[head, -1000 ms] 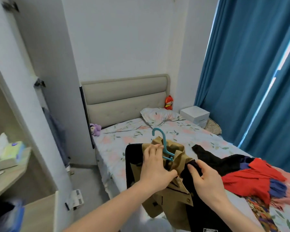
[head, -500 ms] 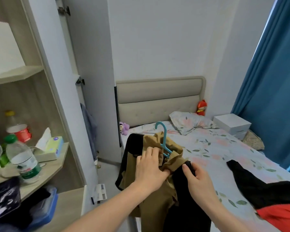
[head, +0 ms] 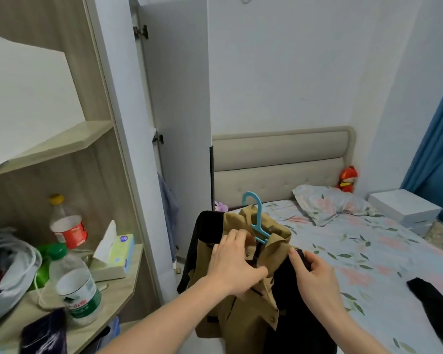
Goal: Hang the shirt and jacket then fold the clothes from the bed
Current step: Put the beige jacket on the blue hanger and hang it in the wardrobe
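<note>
the tan and black jacket [head: 243,297] hangs on the blue hanger [head: 257,221], off the edge of the bed [head: 368,251]. left hand [head: 234,264] fingers [head: 229,237] curl into the collar just below the hook; right hand [head: 315,274] pinches the black shoulder beside them. it looks soft, limp and fairly heavy, so it's probably best carried by the hanger neck, since the cloth could slide off.

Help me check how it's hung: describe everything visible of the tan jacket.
The tan jacket looks like sturdy cotton with black panels and sleeves, snap buttons down its front, collar bunched. It hangs on a teal plastic hanger whose hook stands free above. The left hand grips the collar area; the right hand pinches the black shoulder. It is held beside the bed.
</note>
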A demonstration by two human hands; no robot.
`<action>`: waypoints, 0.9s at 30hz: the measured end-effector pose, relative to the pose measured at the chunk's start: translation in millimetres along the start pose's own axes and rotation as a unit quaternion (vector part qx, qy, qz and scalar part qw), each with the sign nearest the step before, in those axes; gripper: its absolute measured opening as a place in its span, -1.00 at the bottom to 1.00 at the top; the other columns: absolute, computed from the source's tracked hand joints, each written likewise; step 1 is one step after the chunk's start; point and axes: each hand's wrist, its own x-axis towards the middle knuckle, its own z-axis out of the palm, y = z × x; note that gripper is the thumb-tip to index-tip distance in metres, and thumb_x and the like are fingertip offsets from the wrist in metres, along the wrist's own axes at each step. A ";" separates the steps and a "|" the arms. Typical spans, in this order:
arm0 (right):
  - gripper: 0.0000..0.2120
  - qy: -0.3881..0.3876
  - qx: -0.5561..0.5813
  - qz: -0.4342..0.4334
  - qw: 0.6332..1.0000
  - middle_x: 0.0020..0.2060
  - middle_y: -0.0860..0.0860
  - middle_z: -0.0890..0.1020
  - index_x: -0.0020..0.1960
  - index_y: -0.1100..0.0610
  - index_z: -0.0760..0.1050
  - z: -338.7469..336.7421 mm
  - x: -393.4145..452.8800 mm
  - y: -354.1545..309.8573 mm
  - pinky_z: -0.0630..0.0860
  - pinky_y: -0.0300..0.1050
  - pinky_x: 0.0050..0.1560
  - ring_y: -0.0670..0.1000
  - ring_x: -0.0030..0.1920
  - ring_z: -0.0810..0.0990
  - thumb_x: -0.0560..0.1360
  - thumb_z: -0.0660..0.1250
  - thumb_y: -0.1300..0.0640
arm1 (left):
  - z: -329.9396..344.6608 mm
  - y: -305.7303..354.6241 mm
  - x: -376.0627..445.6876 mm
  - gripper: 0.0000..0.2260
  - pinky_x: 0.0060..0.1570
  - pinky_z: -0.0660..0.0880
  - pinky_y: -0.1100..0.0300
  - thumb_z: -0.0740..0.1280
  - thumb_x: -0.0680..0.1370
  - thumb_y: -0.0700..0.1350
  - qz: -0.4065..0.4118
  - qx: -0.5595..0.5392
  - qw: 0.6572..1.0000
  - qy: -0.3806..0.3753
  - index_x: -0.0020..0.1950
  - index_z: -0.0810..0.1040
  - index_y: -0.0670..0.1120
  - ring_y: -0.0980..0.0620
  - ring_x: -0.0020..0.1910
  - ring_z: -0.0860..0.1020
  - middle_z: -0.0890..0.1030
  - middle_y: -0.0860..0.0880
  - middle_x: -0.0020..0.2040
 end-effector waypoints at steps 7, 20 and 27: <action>-0.62 -0.015 0.008 -0.014 1.000 -0.39 -0.04 0.64 -0.25 0.02 0.60 40.8 59.4 -10.6 0.50 0.00 -0.33 0.02 -0.30 0.63 0.60 0.32 -0.21 | -0.7 -38.4 48.8 -0.46 0.36 0.45 0.03 0.35 0.44 0.39 -0.008 -0.037 0.999 0.002 0.35 0.35 0.24 0.21 0.25 0.39 0.44 0.29 0.26; -0.65 -0.074 0.008 -0.006 0.997 -0.27 -0.06 0.68 -0.18 0.04 0.63 103.4 226.5 6.5 0.63 0.04 -0.18 -0.06 -0.20 0.64 0.53 0.41 -0.24 | -60.7 -115.4 220.5 -0.85 0.05 0.58 0.10 0.28 0.64 0.15 -0.072 -0.060 0.987 0.130 -0.01 0.59 0.13 0.20 -0.02 0.56 0.60 0.20 -0.05; -0.71 -0.120 0.031 -0.017 0.992 -0.25 -0.10 0.71 -0.14 -0.04 0.66 139.2 293.4 -1.8 0.55 -0.14 -0.29 -0.06 -0.13 0.68 0.51 0.41 -0.26 | -125.8 -179.2 313.1 -0.87 0.06 0.52 0.07 0.28 0.60 -0.03 -0.193 0.025 0.960 0.201 -0.08 0.61 0.05 -0.04 0.01 0.60 0.61 0.01 0.02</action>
